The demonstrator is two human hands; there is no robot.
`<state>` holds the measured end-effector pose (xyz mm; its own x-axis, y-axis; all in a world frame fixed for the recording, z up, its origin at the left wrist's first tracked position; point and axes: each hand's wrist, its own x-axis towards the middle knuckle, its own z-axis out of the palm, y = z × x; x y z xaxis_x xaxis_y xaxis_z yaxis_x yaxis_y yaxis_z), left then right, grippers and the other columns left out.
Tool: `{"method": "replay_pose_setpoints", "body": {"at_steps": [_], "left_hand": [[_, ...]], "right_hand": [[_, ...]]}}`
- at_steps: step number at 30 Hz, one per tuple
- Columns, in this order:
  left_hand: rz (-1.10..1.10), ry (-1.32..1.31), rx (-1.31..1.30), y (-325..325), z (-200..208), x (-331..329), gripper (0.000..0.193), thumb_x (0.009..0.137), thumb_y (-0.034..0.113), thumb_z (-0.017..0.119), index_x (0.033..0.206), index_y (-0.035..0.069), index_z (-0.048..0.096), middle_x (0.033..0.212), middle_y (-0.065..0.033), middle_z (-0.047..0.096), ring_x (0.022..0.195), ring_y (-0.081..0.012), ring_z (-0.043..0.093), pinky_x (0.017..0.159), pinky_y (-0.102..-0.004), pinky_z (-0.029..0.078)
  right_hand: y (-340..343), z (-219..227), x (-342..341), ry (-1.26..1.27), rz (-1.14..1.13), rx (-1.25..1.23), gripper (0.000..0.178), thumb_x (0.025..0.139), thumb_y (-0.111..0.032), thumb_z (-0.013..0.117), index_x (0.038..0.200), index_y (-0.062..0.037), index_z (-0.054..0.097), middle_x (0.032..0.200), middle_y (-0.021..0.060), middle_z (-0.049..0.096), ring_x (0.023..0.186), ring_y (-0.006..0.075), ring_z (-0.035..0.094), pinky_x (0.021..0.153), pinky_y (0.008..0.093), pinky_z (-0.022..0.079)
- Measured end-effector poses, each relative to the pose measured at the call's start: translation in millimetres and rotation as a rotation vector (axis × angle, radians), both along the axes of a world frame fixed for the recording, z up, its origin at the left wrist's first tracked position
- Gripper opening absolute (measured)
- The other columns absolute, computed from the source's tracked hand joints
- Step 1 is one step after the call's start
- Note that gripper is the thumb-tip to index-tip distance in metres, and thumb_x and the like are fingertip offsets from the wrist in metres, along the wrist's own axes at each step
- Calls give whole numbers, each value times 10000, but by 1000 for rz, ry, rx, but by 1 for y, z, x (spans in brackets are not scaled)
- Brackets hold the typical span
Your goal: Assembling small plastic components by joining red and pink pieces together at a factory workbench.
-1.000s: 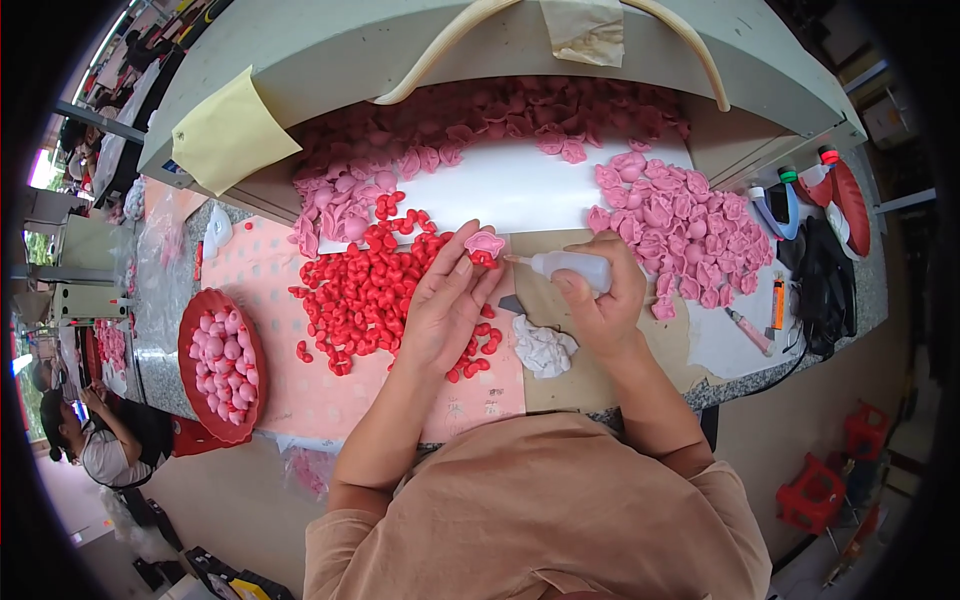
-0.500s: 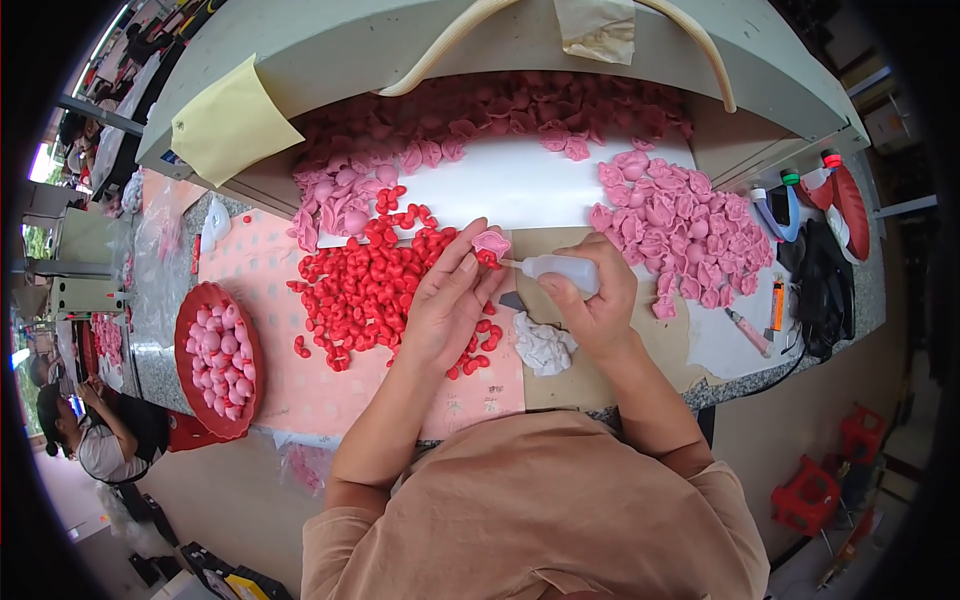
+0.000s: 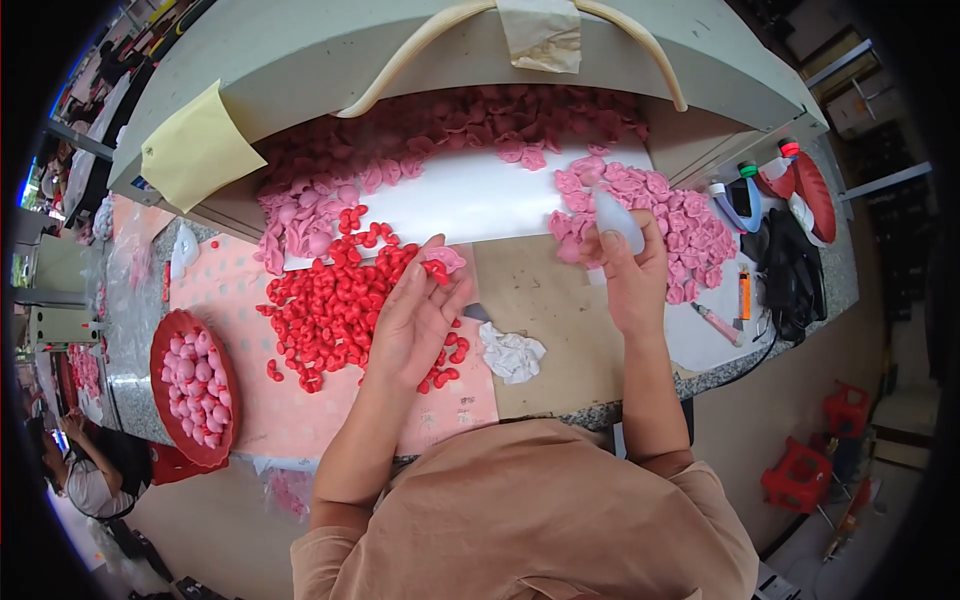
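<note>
My left hand (image 3: 412, 318) is half curled, palm up, over the right edge of the heap of red rounded pieces (image 3: 330, 310). Near its fingertips it holds a small red piece (image 3: 436, 271) together with a pink petal-like piece (image 3: 445, 259); whether they are joined I cannot tell. In my right hand (image 3: 637, 280) is a translucent white squeeze bottle (image 3: 619, 222), its rounded end pointing up and its nozzle hidden. That hand is raised in front of the pile of pink petal-like pieces (image 3: 690, 240) on the right.
A red bowl (image 3: 229, 440) of pink and red pieces stands at the left. More pink pieces (image 3: 480, 120) lie under the grey hood (image 3: 330, 60). Crumpled white tissue (image 3: 512, 352) rests on brown board. At right are an orange lighter (image 3: 744, 295), a tube (image 3: 720, 326) and black cloth (image 3: 797, 280).
My right hand has drawn the bottle away from the pieces in my left hand, up and right, turning it upright. The whole view has shifted slightly; my left hand keeps its hold.
</note>
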<state>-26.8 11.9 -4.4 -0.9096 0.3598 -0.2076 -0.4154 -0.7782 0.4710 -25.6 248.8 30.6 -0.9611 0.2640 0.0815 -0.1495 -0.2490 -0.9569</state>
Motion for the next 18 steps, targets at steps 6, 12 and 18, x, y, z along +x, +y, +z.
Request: {"method": "replay_pose_setpoints", "body": {"at_steps": [6, 12, 18], "left_hand": [[30, -90, 63, -2, -2, -2, 457, 943, 260, 497, 1325, 35, 389, 1168, -69, 541, 1040, -159, 526, 965, -333, 424], [68, -118, 81, -6, -3, -4, 423, 940, 274, 503, 1292, 52, 432, 1187, -71, 544, 1018, -152, 532, 938, -330, 441], [50, -98, 105, -8, 0, -4, 423, 939, 283, 504, 1289, 56, 435, 1148, -58, 566, 981, -144, 546, 913, -328, 453]], "right_hand": [[30, -5, 9, -145, -81, 448, 206, 814, -16, 646, 945, -50, 490, 846, 43, 568, 721, 139, 575, 662, 278, 474], [15, 1, 0, 33, 67, 1307, 298, 688, -58, 733, 966, -36, 627, 882, 74, 551, 807, 222, 574, 685, 336, 469], [5, 7, -32, 91, 30, 1532, 288, 693, -67, 721, 964, -48, 626, 897, 96, 556, 842, 277, 571, 715, 345, 467]]}}
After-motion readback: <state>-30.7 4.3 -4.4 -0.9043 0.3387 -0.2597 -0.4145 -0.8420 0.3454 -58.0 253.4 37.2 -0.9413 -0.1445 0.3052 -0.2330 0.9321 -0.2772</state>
